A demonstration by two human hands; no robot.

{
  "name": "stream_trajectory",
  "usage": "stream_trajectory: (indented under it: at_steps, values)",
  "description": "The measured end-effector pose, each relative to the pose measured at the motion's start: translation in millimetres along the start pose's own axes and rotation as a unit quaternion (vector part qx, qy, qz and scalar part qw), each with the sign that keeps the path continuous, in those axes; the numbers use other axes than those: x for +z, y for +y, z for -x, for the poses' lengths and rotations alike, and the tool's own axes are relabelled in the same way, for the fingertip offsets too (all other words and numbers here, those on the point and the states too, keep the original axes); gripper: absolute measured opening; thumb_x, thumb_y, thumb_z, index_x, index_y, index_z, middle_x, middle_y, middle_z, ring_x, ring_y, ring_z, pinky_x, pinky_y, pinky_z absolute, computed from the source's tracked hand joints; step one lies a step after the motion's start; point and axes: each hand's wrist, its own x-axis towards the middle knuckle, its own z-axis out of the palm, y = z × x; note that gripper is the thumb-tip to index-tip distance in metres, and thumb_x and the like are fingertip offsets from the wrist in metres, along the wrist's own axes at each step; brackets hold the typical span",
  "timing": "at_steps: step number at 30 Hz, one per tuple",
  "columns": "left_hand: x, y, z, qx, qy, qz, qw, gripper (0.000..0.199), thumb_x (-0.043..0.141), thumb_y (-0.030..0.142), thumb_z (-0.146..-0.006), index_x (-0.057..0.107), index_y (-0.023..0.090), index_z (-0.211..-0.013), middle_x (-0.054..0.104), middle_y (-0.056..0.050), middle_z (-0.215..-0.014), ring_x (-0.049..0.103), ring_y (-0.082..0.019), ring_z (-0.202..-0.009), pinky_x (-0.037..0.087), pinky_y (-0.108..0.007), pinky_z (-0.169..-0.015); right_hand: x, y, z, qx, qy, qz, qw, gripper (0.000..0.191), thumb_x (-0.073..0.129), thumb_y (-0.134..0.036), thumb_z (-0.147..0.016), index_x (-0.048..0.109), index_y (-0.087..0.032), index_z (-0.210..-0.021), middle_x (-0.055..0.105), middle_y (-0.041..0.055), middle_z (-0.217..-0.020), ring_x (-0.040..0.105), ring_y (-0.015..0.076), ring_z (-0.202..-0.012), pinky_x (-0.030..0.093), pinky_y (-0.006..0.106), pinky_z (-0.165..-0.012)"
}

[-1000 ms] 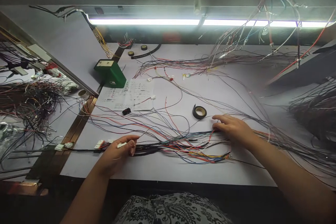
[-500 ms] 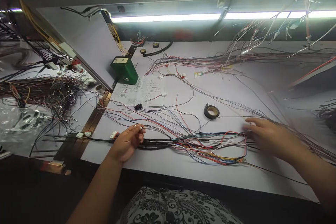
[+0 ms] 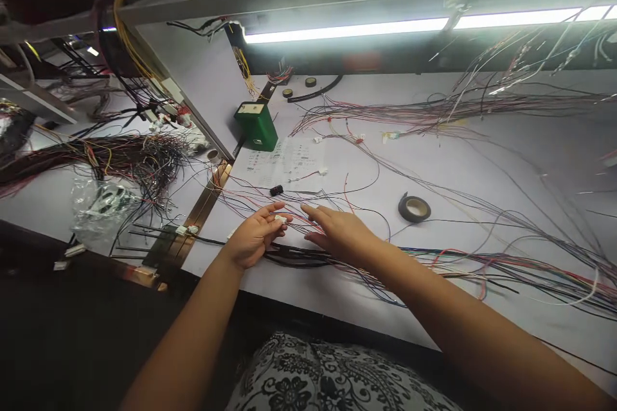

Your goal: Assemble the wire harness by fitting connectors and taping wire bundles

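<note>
My left hand (image 3: 255,236) is closed, with a small white connector (image 3: 280,220) between its thumb and fingers. Thin wires run from the connector toward the right. Close by on the right, my right hand (image 3: 340,228) has its fingers stretched out and the thumb apart, over those wires. Whether it touches any wire is hard to make out. Beneath both hands lies a wiring harness (image 3: 299,258), a long bundle of black, red, blue and other coloured wires. A black connector (image 3: 276,191) rests just beyond my left hand.
A roll of black tape (image 3: 414,208) lies right of my hands. Behind are a printed sheet (image 3: 294,160) and a green box (image 3: 258,127) by the side panel. More loose wires (image 3: 405,117) cross the back. A tangled wire pile (image 3: 149,160) and a plastic bag (image 3: 103,205) sit left.
My right hand has come left from the far end of the harness to beside my left hand. The view has shifted left, and the white connector shows more clearly in my left hand.
</note>
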Motion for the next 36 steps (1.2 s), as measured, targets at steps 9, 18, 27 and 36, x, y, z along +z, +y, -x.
stream_trajectory:
  at_steps: [9, 18, 27, 36]
  values:
    - [-23.9, -4, -3, 0.096, 0.019, -0.302, 0.948, 0.055, 0.057, 0.041, -0.086, 0.041, 0.019, -0.133, 0.062, -0.01, -0.114, 0.058, -0.018, -0.097, 0.042, -0.036, -0.092, 51, 1, 22, 0.02, -0.002, 0.004, 1.0, 0.021, 0.048, -0.032, -0.093, 0.06, -0.025, -0.108, 0.071, 0.0039, -0.097, 0.066, 0.0197, -0.082, 0.043, 0.027, -0.063]
    - [-54.3, 6, 34, 0.194, -0.09, -0.712, 0.669, 0.029, 0.059, 0.036, -0.083, 0.063, 0.023, -0.108, 0.063, -0.007, -0.109, 0.051, -0.025, -0.109, 0.028, -0.043, -0.103, 59, 6, 28, 0.067, 0.023, -0.01, 0.997, 0.022, 0.034, -0.031, -0.097, 0.055, -0.024, -0.094, 0.07, 0.0013, -0.08, 0.065, 0.0192, -0.071, 0.039, 0.028, -0.058]
    - [-43.6, 33, 15, 0.145, -0.135, -0.73, 0.654, 0.023, 0.05, 0.029, -0.088, 0.064, 0.026, -0.107, 0.065, -0.003, -0.103, 0.059, -0.018, -0.094, 0.039, -0.027, -0.078, 59, 7, 29, 0.077, 0.04, -0.018, 0.996, 0.023, 0.035, -0.032, -0.096, 0.053, -0.024, -0.108, 0.071, 0.0025, -0.084, 0.066, 0.0213, -0.075, 0.042, 0.03, -0.06]
    - [-41.7, 16, 41, 0.169, -0.084, -0.782, 0.595, 0.02, 0.051, 0.03, -0.088, 0.067, 0.02, -0.091, 0.063, -0.006, -0.09, 0.055, -0.021, -0.09, 0.037, -0.035, -0.08, 65, 4, 35, -0.001, 0.077, -0.019, 0.997, 0.023, 0.036, -0.026, -0.096, 0.059, -0.024, -0.094, 0.07, 0.0053, -0.103, 0.065, 0.0198, -0.086, 0.049, 0.032, -0.068]
